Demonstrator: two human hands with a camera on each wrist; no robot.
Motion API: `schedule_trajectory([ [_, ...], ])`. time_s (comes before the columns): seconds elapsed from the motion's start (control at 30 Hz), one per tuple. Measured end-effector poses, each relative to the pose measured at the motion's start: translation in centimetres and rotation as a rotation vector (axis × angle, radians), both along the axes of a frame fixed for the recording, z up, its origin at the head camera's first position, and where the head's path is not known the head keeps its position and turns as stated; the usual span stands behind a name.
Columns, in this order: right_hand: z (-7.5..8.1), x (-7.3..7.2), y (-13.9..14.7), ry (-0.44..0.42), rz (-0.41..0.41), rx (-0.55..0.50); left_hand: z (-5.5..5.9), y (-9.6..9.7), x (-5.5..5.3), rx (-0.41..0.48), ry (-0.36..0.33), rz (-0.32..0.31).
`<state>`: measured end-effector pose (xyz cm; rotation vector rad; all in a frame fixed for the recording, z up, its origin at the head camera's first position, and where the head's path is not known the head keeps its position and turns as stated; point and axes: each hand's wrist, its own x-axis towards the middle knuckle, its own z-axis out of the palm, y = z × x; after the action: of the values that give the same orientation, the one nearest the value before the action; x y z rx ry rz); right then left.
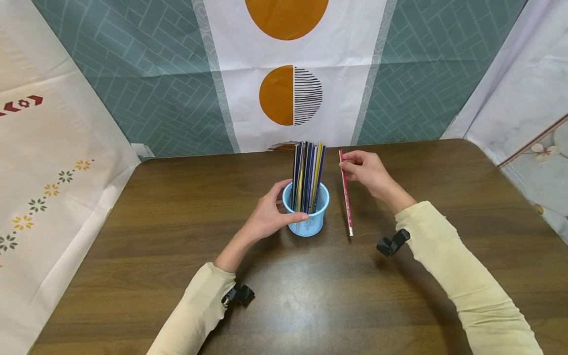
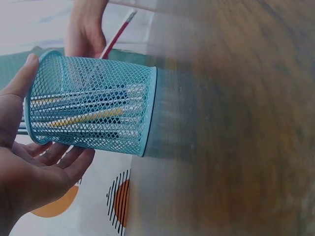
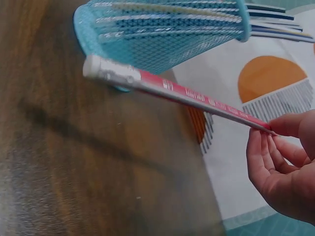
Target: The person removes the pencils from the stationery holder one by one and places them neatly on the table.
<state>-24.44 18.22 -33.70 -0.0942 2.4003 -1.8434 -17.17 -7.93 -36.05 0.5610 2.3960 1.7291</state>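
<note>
A light blue mesh pencil cup (image 1: 306, 226) stands upright on the table, packed with dark, yellow and white pencils (image 1: 307, 172). My left hand (image 1: 271, 217) holds the cup from its left side, thumb along the near rim and fingers behind it, as the left wrist view (image 2: 47, 167) also shows. To the right of the cup, my right hand (image 1: 367, 172) pinches a red pencil (image 1: 346, 195) near its upper end between thumb and fingertips. The pencil's white eraser end (image 3: 106, 69) points down toward the table, and its shadow falls on the wood in the right wrist view.
The brown wooden table (image 1: 146, 246) ends at the back against a green and white patterned cloth (image 1: 341, 88). White printed cloths hang at the left (image 1: 40, 197) and right. A small black camera (image 1: 392, 242) sits at each wrist.
</note>
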Motion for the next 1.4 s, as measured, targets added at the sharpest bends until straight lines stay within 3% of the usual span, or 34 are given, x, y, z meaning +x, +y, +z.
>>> schedule_trajectory([
  [0.4,-2.8,-0.1,-0.3,-0.071,0.028,-0.026,0.1,0.0,0.0,-0.025,-0.004,0.005],
  [0.87,-4.6,-0.1,-0.4,-0.126,0.018,-0.003,0.0,-0.1,0.0,-0.048,-0.007,0.015],
  [1.23,-5.5,0.0,-0.6,-0.077,-0.005,0.175,0.1,-0.1,0.1,-0.05,0.002,0.013],
  [1.4,-5.5,-0.1,-0.8,-0.058,-0.008,0.204,0.1,-0.1,0.0,-0.05,0.007,0.008],
])
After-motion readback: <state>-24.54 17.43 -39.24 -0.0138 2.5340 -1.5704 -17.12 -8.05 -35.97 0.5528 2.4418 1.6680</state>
